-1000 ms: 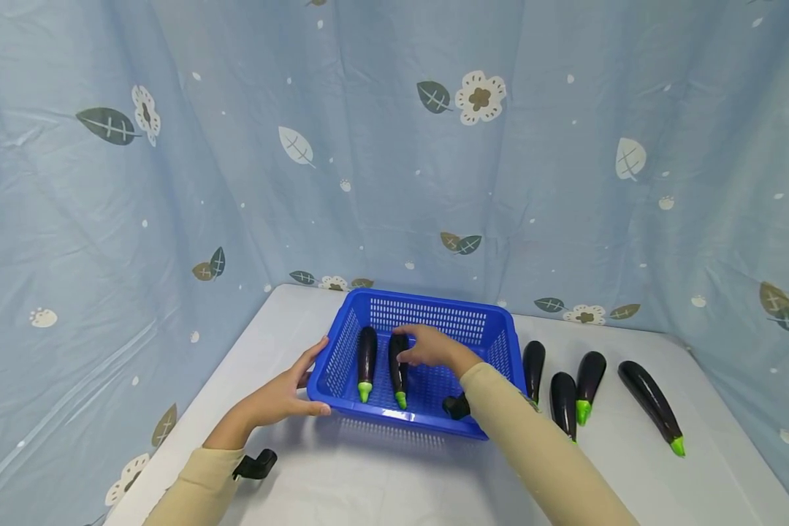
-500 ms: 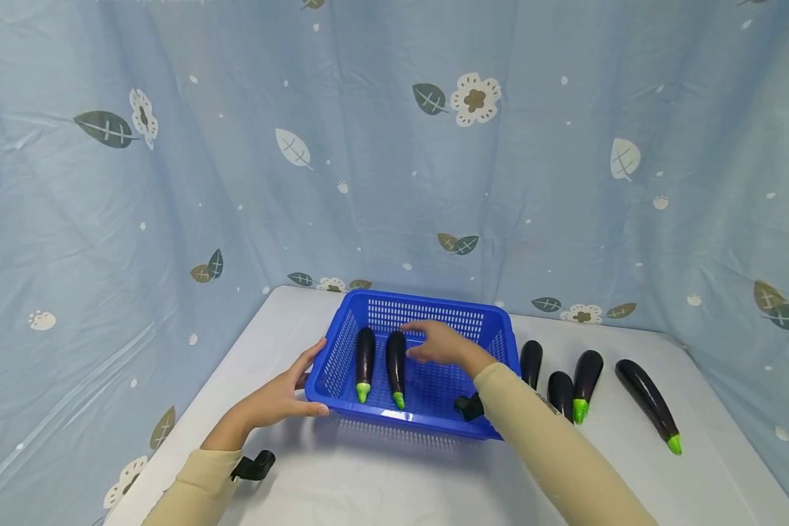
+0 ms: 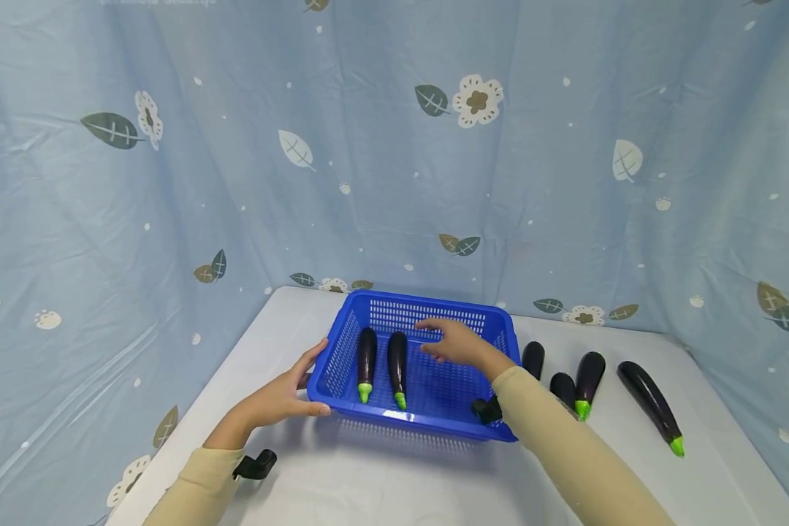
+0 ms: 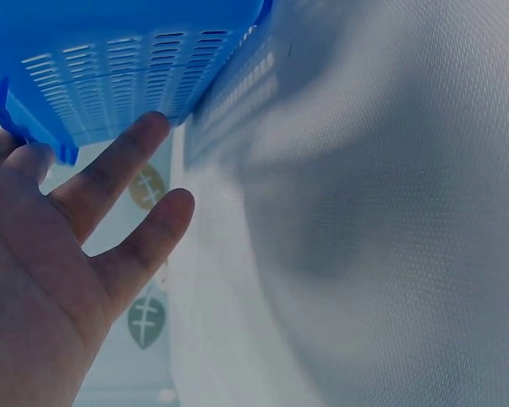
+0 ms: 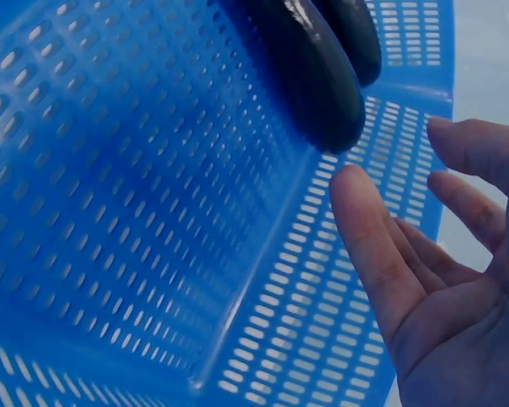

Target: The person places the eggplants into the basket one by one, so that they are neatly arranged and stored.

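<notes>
Two dark eggplants with green stem ends, the left one [image 3: 367, 358] and the right one [image 3: 397, 361], lie side by side in the left half of a blue plastic basket [image 3: 427, 298]. My left hand [image 3: 272, 400] rests against the basket's left front corner, thumb at the front rim; the left wrist view shows its lower fingers straight and spread below the rim. Over the inside of the basket, to the right of the eggplants, is my right hand [image 3: 459, 343]. Its fingers are apart with nothing between them, and in the right wrist view a fingertip shows just short of an eggplant [image 5: 314, 85].
Several more eggplants lie on the white table [image 3: 368, 482] to the basket's right, the outermost one [image 3: 649, 402] slanting. My right sleeve [image 3: 565, 446] partly covers the nearer ones. A blue patterned curtain [image 3: 394, 183] hangs behind and at the sides.
My right hand has let go of the right eggplant in the basket and moved away to the right. That eggplant stays where it was; my left hand has not moved.
</notes>
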`<state>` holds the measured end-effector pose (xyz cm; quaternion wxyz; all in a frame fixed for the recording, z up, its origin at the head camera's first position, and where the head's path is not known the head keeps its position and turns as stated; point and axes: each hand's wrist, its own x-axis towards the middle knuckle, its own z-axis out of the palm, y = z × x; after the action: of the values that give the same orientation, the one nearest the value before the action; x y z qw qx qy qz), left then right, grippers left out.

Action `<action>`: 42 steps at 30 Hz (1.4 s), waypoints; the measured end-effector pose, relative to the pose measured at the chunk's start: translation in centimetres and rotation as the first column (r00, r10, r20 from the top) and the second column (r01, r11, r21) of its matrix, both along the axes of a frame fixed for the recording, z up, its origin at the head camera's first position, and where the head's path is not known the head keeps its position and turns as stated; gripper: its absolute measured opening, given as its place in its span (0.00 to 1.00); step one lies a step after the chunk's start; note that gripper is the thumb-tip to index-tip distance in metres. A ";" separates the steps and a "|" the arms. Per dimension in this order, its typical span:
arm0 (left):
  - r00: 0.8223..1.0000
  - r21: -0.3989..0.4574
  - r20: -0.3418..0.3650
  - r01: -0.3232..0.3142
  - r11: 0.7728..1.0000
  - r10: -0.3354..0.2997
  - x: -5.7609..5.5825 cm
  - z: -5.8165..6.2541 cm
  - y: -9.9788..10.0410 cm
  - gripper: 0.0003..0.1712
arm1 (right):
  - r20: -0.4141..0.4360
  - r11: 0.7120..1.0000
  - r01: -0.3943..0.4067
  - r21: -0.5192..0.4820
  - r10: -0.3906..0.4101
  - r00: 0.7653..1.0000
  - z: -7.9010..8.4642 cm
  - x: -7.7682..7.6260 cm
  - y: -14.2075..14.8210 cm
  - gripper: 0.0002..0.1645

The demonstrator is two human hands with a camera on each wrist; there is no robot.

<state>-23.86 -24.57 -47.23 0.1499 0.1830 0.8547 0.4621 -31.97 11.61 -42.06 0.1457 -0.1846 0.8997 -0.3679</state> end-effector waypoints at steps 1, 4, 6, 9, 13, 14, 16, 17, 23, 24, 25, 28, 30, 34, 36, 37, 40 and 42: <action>1.000 -0.003 0.000 -0.002 1.000 0.002 0.0 0.0 0.0 0.68 | -0.002 1.000 0.005 -0.005 -0.005 1.000 0.1 0.0 0.2 0.30; 1.000 -0.004 -0.003 -0.004 1.000 0.004 0.0 -0.1 0.0 0.68 | -0.008 1.000 0.009 -0.020 -0.010 1.000 0.3 0.1 0.6 0.30; 1.000 -0.002 -0.002 -0.005 1.000 0.005 0.0 -0.1 0.0 0.68 | -0.018 1.000 0.012 -0.019 -0.013 1.000 0.4 0.1 0.9 0.30; 1.000 -0.004 -0.003 -0.003 1.000 0.003 0.0 -0.1 0.0 0.68 | -0.036 1.000 0.020 -0.004 -0.020 0.999 0.5 0.2 1.4 0.30; 1.000 0.005 -0.004 0.000 1.000 0.000 0.1 0.0 0.0 0.68 | -0.043 0.999 0.040 -0.008 -0.040 0.998 0.3 0.3 1.9 0.30; 1.000 0.009 -0.005 0.002 1.000 -0.002 0.2 0.1 0.0 0.68 | -0.041 0.999 0.044 -0.013 -0.045 0.998 0.3 0.3 2.0 0.30; 1.000 0.019 -0.005 0.003 1.000 -0.003 0.2 0.1 -0.1 0.68 | -0.042 0.998 0.052 -0.026 -0.053 0.998 0.1 0.3 2.3 0.30; 1.000 0.019 -0.007 0.005 1.000 -0.005 0.2 0.1 -0.1 0.68 | -0.042 0.998 0.058 -0.030 -0.059 0.997 0.1 0.3 2.5 0.30; 1.000 0.015 -0.003 0.003 1.000 -0.003 0.2 0.1 -0.1 0.68 | -0.061 0.997 0.072 -0.027 -0.073 0.995 -0.1 0.4 3.4 0.29; 1.000 0.013 -0.003 0.002 1.000 -0.002 0.2 0.1 -0.1 0.68 | -0.064 0.997 0.077 -0.024 -0.078 0.995 -0.1 0.4 3.6 0.29; 1.000 0.012 -0.003 0.002 1.000 -0.002 0.2 0.1 -0.1 0.68 | -0.067 0.996 0.082 -0.022 -0.084 0.994 -0.1 0.4 3.8 0.29; 1.000 0.009 -0.007 0.001 1.000 -0.001 0.2 0.1 -0.1 0.68 | -0.077 0.996 0.089 -0.028 -0.091 0.993 0.0 0.4 4.3 0.29; 1.000 0.009 -0.008 0.002 1.000 -0.002 0.2 0.1 -0.1 0.68 | -0.082 0.995 0.089 -0.044 -0.093 0.992 0.1 0.3 4.7 0.29; 1.000 0.010 -0.010 0.004 1.000 -0.004 0.1 0.0 -0.1 0.68 | -0.106 0.995 0.078 -0.064 -0.084 0.991 0.4 0.2 5.4 0.29; 1.000 0.013 -0.009 0.006 1.000 -0.006 0.0 0.0 0.0 0.68 | -0.110 0.995 0.072 -0.072 -0.079 0.991 0.6 0.2 5.8 0.29; 1.000 0.014 -0.009 0.007 1.000 -0.007 0.0 -0.1 0.0 0.68 | -0.113 0.995 0.072 -0.075 -0.080 0.990 0.7 0.1 5.9 0.29; 1.000 0.017 -0.007 0.006 1.000 -0.005 0.0 -0.1 0.0 0.69 | -0.122 0.993 0.078 -0.083 -0.088 0.989 1.0 0.1 6.3 0.28; 1.000 0.019 -0.006 0.003 1.000 -0.003 0.0 -0.1 0.0 0.69 | -0.136 0.993 0.083 -0.084 -0.094 0.986 1.2 0.1 6.4 0.28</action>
<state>-23.83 -24.60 -47.34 0.1465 0.1872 0.8504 0.4694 -31.84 18.06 -40.85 0.0587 -0.1751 0.9000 -0.3949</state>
